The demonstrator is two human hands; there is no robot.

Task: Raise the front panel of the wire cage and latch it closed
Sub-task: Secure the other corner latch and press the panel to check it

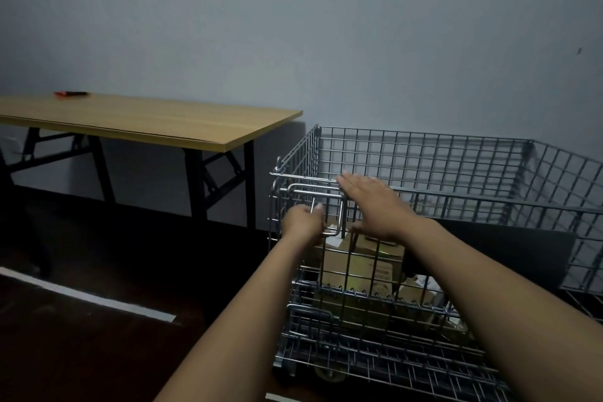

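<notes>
Nearest me, the front panel (359, 258) of the wire cage (456, 173) already stands upright, so the raising looks done and the latching is what remains. The left hand (301, 223) curls its fingers round the bright latch rod (339, 215) at the panel's upper left corner. The right hand (372, 202), fingers flat and together, presses the top rail. Cardboard boxes (355, 268) sit inside (grey mesh, wheeled). Far left stands a wooden table (156, 121).
</notes>
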